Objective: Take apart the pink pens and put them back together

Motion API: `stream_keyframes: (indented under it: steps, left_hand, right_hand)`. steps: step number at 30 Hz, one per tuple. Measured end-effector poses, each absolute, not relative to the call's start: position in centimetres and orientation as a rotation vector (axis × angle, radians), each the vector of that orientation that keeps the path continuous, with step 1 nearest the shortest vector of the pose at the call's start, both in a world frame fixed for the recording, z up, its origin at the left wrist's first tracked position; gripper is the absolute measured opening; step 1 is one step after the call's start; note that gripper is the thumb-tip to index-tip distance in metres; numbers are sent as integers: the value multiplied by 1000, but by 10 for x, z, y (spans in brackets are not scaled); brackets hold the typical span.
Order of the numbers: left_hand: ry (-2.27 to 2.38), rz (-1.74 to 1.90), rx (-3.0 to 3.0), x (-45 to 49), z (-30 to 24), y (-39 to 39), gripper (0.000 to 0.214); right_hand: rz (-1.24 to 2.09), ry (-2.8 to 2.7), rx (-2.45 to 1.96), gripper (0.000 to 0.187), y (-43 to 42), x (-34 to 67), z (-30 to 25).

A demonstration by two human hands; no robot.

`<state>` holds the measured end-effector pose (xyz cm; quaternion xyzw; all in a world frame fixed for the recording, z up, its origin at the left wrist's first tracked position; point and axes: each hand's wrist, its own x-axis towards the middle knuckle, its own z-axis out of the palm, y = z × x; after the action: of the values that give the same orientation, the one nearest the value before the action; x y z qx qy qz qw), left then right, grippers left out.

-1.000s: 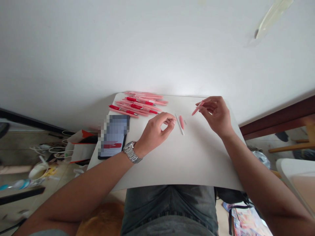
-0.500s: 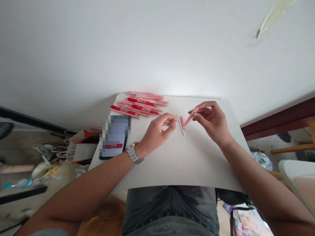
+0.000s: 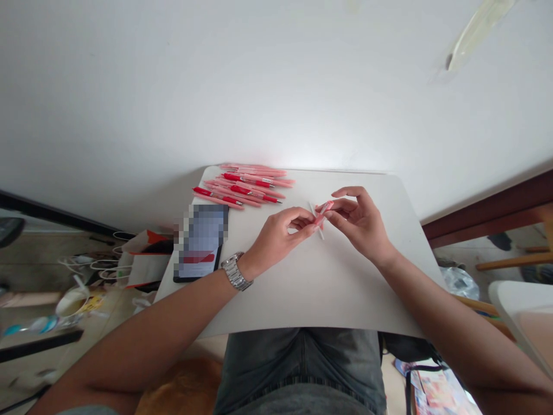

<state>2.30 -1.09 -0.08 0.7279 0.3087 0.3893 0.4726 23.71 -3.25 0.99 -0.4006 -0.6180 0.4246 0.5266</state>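
Observation:
My right hand (image 3: 360, 222) pinches a pink pen barrel (image 3: 324, 211) over the middle of a white lap board (image 3: 328, 282). My left hand (image 3: 280, 233), with a metal watch on the wrist, is curled with thumb and fingertips pinched close to the barrel's lower end; what they hold, if anything, is too small to see. A thin white refill (image 3: 313, 211) lies on the board just beneath both hands. A pile of several pink and red pens (image 3: 244, 184) lies at the board's far left.
A phone (image 3: 201, 242) with a lit screen rests at the board's left edge. Bags, cables and a cup clutter the floor to the left. A wooden table edge and a white chair stand on the right. A white wall rises straight ahead.
My right hand brought the pink barrel left and down from the board's far right to meet my left hand. The short pink piece that lay beside the refill no longer shows.

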Motion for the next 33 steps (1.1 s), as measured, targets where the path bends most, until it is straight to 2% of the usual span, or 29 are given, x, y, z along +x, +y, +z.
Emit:
stream_keyframes:
  steps: [2, 6, 19, 25, 33]
  left_hand:
    - [777, 968, 1813, 23, -1, -11, 19]
    - [816, 985, 1900, 22, -1, -11, 17]
    - [842, 1057, 1937, 20, -4, -9, 12]
    - [871, 1077, 1858, 19, -6, -6, 12]
    - [894, 1106, 1817, 18, -7, -5, 10]
  right_hand:
    - [1052, -1455, -970, 37, -32, 239, 10]
    - [1036, -1477, -1013, 25, -30, 241, 12]
    - [1052, -1503, -989, 23, -31, 240, 12]
    - [854, -1590, -1235, 25, -23, 255, 11]
    - [621, -1922, -1487, 9, -17, 267, -1]
